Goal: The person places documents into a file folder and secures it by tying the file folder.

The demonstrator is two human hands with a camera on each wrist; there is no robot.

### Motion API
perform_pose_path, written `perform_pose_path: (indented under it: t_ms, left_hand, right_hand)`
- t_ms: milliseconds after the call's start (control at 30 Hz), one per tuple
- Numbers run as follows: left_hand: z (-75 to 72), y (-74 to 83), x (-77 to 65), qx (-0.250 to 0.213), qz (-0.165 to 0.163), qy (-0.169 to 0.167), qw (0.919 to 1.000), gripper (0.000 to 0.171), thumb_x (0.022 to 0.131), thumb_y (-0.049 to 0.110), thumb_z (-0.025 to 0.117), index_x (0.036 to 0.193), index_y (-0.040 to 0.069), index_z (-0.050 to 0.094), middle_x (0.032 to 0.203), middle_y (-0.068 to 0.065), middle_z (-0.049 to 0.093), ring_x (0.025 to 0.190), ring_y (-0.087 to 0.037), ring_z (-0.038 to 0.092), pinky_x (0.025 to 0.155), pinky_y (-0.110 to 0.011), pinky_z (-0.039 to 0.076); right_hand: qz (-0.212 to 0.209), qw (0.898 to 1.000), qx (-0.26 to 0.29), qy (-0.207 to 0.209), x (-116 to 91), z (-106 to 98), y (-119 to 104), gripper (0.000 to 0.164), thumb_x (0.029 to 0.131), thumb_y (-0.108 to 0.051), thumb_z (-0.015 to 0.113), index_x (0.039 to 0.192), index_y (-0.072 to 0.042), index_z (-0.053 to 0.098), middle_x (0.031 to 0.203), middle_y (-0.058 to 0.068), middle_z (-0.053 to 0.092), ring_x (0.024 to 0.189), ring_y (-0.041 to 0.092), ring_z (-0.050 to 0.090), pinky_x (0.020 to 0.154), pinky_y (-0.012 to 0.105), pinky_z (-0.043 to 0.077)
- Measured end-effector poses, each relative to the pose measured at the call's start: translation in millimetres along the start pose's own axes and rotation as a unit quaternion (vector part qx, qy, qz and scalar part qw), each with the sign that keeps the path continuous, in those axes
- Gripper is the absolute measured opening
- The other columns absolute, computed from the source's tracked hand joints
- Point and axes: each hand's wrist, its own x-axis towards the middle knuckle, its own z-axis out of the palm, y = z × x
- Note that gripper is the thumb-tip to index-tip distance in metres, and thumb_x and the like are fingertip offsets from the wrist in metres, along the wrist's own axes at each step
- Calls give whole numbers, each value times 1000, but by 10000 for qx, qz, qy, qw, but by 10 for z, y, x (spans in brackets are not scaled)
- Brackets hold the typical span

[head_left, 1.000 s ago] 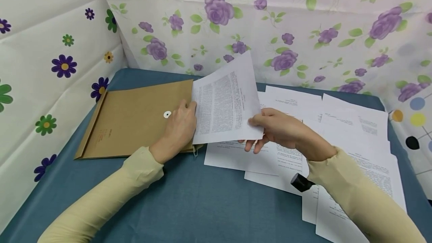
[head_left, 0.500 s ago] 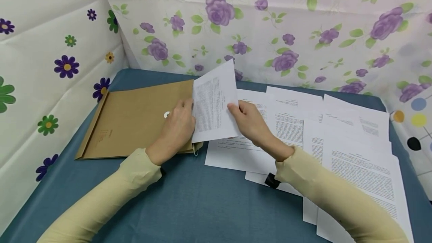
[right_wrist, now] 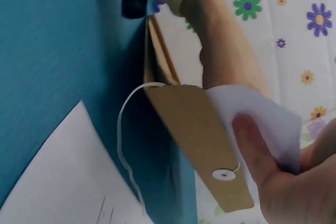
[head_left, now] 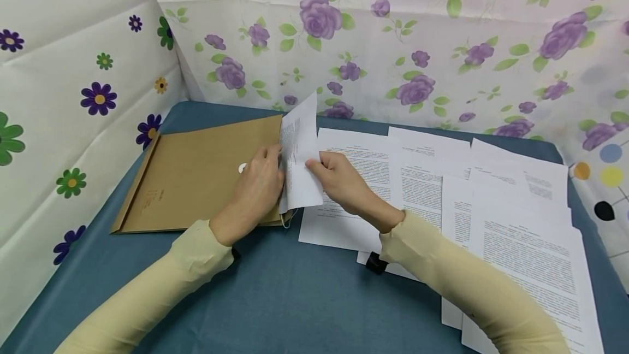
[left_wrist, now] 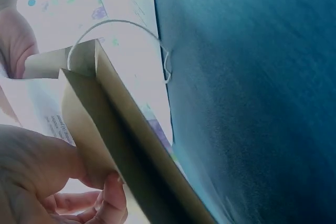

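A brown paper envelope (head_left: 206,173) lies on the table at the left, its mouth facing right. My left hand (head_left: 256,187) grips the upper layer at the mouth; in the left wrist view, the thumb and fingers pinch that edge (left_wrist: 86,124). My right hand (head_left: 346,182) pinches a printed sheet (head_left: 303,168) between thumb and fingers. The sheet's left part is hidden at the envelope's mouth, and its outer part stands bent upward. In the right wrist view, the envelope's flap (right_wrist: 191,129) carries a white button (right_wrist: 224,174), and a white string (right_wrist: 121,140) hangs loose.
Several printed sheets (head_left: 526,255) lie overlapping on the right side of the blue tablecloth (head_left: 304,299). Flowered white sheeting (head_left: 363,37) rises behind and to the left of the table. A black wrist camera (head_left: 376,264) hangs beneath the right sleeve.
My right hand has moved left with the sheet, and less of it shows outside the envelope. The sheet now bends more steeply. My left hand has stayed at the envelope's mouth.
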Motion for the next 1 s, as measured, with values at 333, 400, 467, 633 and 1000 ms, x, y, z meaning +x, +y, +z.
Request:
perform_pose_path:
  t_ms: [333,400,467,633,1000]
  left_hand:
    - [-50,29,-32,-86,46,85,9999,40,90,-10,58,130,-11,57,114,-31,61,84,-42,69,68,-50,60]
    - [-68,44,-40,-67,51,64,9999,41,90,-10,59,131,-11,56,115,-31,61,83,-41,69,67,-49,60]
    - [-85,68,-49,-81,84,22,9999,42,90,-10,58,132,-10,56,115,-31,60,82,-40,69,66,-48,60]
    - [-112,127,-62,-111,169,-37,9998,41,92,-9,56,133,-10,54,114,-30,59,79,-38,69,64,-45,61]
    - [-117,143,-77,-111,129,63,9998,42,91,-9,56,133,-9,53,108,-29,60,75,-36,67,62,-45,60]
  right_hand:
    - [1273,9917,-188,-22,-14,-44,-2,31,108,-15,51,128,8,57,117,20,70,96,26,72,74,34,59]
    - [1408,9885,-557,-2,-3,-66,21,29,108,-16,51,125,8,55,113,19,70,92,24,72,71,33,59]
    - [1431,9887,-420,-168,15,-80,43,30,109,-15,50,127,8,54,116,20,69,94,24,71,74,34,59]
    - [1429,9819,1043,-673,54,-74,98,38,110,-14,45,144,3,49,133,20,65,114,32,68,86,41,58]
    - [1600,9776,1183,-689,106,103,196,42,113,-28,40,143,0,50,131,19,64,114,28,67,86,39,58]
